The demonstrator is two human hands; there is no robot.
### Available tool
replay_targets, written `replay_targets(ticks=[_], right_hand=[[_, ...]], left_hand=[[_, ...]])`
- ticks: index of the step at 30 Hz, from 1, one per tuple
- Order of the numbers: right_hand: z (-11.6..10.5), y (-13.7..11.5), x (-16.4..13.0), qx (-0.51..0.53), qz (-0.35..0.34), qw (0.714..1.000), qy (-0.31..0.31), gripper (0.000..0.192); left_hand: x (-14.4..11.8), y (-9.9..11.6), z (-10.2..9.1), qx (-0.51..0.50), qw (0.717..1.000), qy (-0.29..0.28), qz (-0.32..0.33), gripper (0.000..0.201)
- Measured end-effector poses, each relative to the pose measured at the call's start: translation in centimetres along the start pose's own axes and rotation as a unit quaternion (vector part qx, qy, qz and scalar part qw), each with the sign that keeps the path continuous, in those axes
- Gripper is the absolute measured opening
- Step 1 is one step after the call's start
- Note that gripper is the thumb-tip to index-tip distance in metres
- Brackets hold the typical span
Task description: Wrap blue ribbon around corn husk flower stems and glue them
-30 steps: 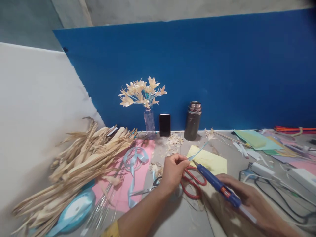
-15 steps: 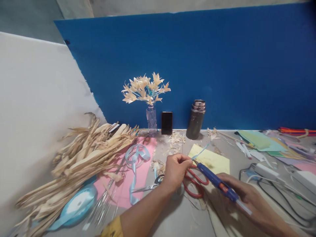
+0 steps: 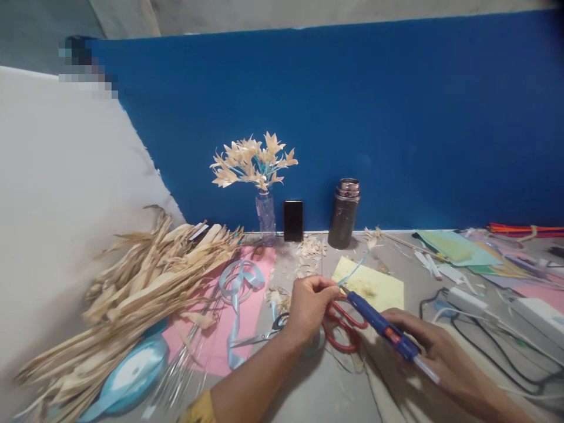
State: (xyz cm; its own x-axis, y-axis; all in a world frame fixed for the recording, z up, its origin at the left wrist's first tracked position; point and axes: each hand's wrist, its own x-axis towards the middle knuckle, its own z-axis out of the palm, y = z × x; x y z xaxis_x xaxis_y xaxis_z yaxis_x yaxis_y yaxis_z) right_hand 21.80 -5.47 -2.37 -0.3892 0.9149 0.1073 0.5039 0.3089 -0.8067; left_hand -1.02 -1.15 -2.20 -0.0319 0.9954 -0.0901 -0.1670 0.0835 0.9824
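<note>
My left hand (image 3: 311, 306) pinches the near end of a thin light-blue stem (image 3: 355, 269) that rises toward a small dried-husk flower (image 3: 373, 237). My right hand (image 3: 434, 351) grips a blue glue gun (image 3: 381, 326), whose nozzle touches the stem just beside my left fingertips. Red-handled scissors (image 3: 341, 329) lie on the table under both hands, next to a yellow paper sheet (image 3: 374, 286).
A heap of dried husk strips (image 3: 132, 288) fills the left. Pink paper (image 3: 229, 317), blue ribbon (image 3: 240, 276) and a ribbon roll (image 3: 132, 367) lie nearby. A vase of husk flowers (image 3: 258, 170), a phone (image 3: 293, 220) and a flask (image 3: 343, 213) stand against the blue board. Cables (image 3: 489, 335) and coloured papers (image 3: 467, 249) are at right.
Both hands keep their grips and pose; only the camera view has shifted slightly, and the glue gun nozzle stays at the stem.
</note>
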Motion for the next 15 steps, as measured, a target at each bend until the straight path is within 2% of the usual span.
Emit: replay_targets(ticks=[9, 15], right_hand=[[0.08, 0.44, 0.08, 0.007, -0.004, 1.0, 0.008, 0.031], [0.23, -0.33, 0.11, 0.012, 0.005, 1.0, 0.009, 0.026]], left_hand=[[0.0, 0.08, -0.03, 0.003, 1.0, -0.003, -0.008, 0.007], [0.16, -0.27, -0.07, 0.002, 1.0, -0.007, -0.006, 0.009]])
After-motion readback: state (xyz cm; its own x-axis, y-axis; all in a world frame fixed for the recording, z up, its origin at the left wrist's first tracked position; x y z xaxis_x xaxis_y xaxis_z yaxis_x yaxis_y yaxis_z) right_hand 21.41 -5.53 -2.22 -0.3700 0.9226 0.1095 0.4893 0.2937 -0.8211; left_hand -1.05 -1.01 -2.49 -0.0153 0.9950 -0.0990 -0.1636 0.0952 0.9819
